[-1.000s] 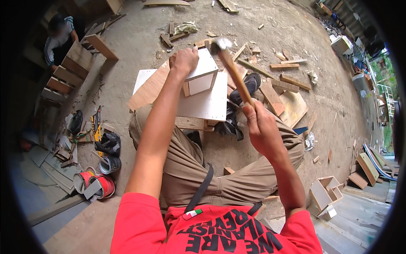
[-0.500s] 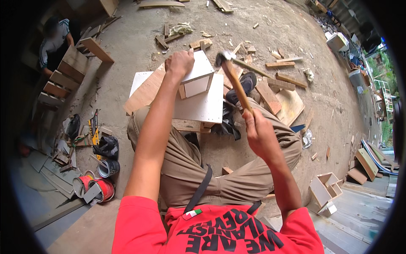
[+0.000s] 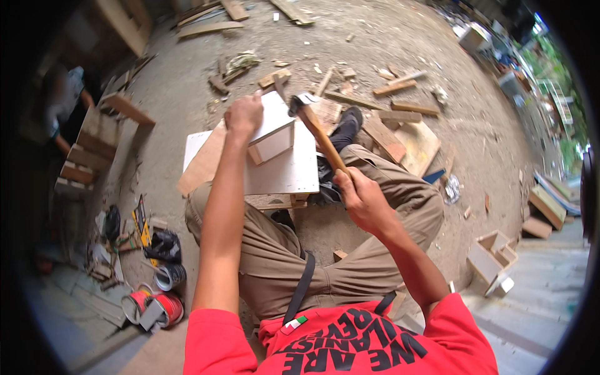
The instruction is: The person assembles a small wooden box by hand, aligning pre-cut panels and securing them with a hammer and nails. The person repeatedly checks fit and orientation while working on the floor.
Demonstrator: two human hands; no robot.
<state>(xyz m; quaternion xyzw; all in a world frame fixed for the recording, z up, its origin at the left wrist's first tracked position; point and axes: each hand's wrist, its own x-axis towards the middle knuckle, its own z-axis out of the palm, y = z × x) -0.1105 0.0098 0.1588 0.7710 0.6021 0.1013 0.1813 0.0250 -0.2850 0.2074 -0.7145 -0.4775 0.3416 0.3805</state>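
Observation:
My right hand point(image 3: 362, 199) grips the wooden handle of a claw hammer point(image 3: 323, 139). Its metal head hangs beside the upper right corner of a small white box point(image 3: 275, 147). My left hand point(image 3: 244, 117) is closed at the left side of the box's top, fingers curled; whatever they may pinch is hidden. Under the box lies a white board point(image 3: 294, 175) with small dots along its edge, raised on wood pieces between my legs. A tan plywood strip point(image 3: 201, 165) slants across the board's left part, beneath my left forearm.
Wood offcuts point(image 3: 384, 134) lie beyond my right foot. Paint cans point(image 3: 164, 309), a black plastic bag point(image 3: 164, 247) and a yellow handsaw point(image 3: 141, 222) are at left. A small compartmented wooden box point(image 3: 490, 257) sits at right. Another person point(image 3: 65, 103) is beside wooden furniture at far left.
The hammer head has come closer to the white box, moving left and slightly down with my right hand. My left hand stays on the box. The whole view has shifted a little.

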